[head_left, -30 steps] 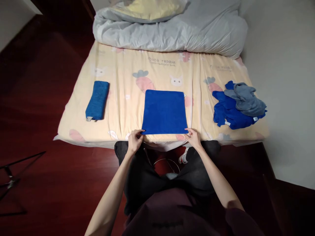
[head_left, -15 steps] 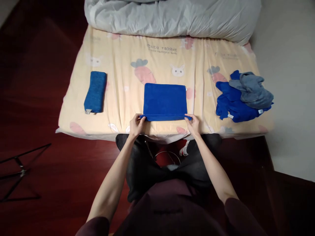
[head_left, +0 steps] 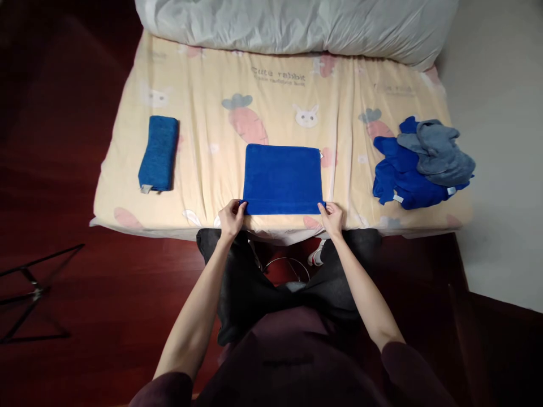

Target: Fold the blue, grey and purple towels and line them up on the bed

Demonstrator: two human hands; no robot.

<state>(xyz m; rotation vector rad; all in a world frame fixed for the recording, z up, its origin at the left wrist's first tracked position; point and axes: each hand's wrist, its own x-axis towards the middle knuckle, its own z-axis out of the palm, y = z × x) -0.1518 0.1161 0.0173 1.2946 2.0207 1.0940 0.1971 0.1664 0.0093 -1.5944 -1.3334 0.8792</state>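
So the bed (head_left: pixel 203 169) with the carrot-and-rabbit sheet is what's carrying everything here. On it: a blue towel (head_left: pixel 281 178) lying flat near the front edge, right in the middle, with a narrow strip along its near edge folded up over itself. Off to the left, well apart, sits a folded darker blue towel (head_left: pixel 158 152), and over on the right there's a loose pile of blue cloths (head_left: pixel 403 181) with a grey cloth (head_left: pixel 441 152) crumpled on top. A grey duvet (head_left: pixel 297 25) is bunched across the far end. As for the grip, the left hand (head_left: pixel 231 217) pinches the near left corner of the blue towel, fingers closed on the folded edge, and the right hand (head_left: pixel 332 217) pinches the near right corner the same way. Both hands rest right at the front edge of the bed.
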